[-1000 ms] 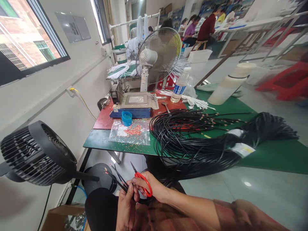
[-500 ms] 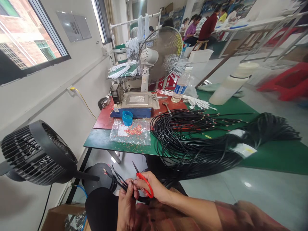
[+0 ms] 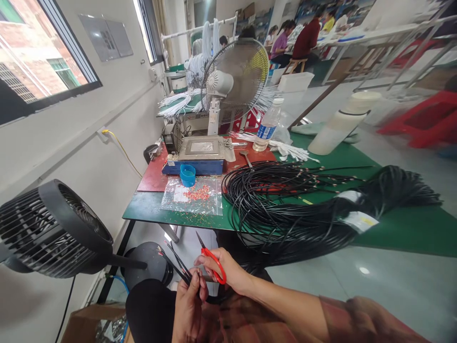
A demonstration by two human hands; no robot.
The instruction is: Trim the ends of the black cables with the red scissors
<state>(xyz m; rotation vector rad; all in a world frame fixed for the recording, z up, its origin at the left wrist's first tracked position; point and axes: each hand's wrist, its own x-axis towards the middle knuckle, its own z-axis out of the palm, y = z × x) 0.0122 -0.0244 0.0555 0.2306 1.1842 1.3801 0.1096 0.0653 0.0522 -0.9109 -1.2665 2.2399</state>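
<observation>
Although both hands show low in the head view, much about them is hard to read: the left hand [image 3: 187, 307] is seen from the back, so its palm and most fingertips are hidden, and its wrist is cut off by the bottom edge. What shows is that its fingers are curled tight around a small bunch of thin black wires [image 3: 173, 261], whose stripped ends fan up and to the left above a dark lap [image 3: 150, 309]; how many wires it pinches cannot be counted. The right hand [image 3: 224, 271] comes in from the right on a bare forearm, its sleeve bunched near the lower right corner. Its fingers are closed through the red loops of a pair of scissors [image 3: 211, 259], with the slim dark blades pointing up and left, just beside the wire ends; whether the blades are parted or touching a wire is too small to tell. The two hands meet, thumb against fingers, below the near edge of the green table [image 3: 150, 209]. On that table lies a large coil of black cable [image 3: 285, 200], trailing off the edge toward the hands, where the right forearm hides its end. A black fan [image 3: 53, 228] stands at the left, partly cut off by the frame.
</observation>
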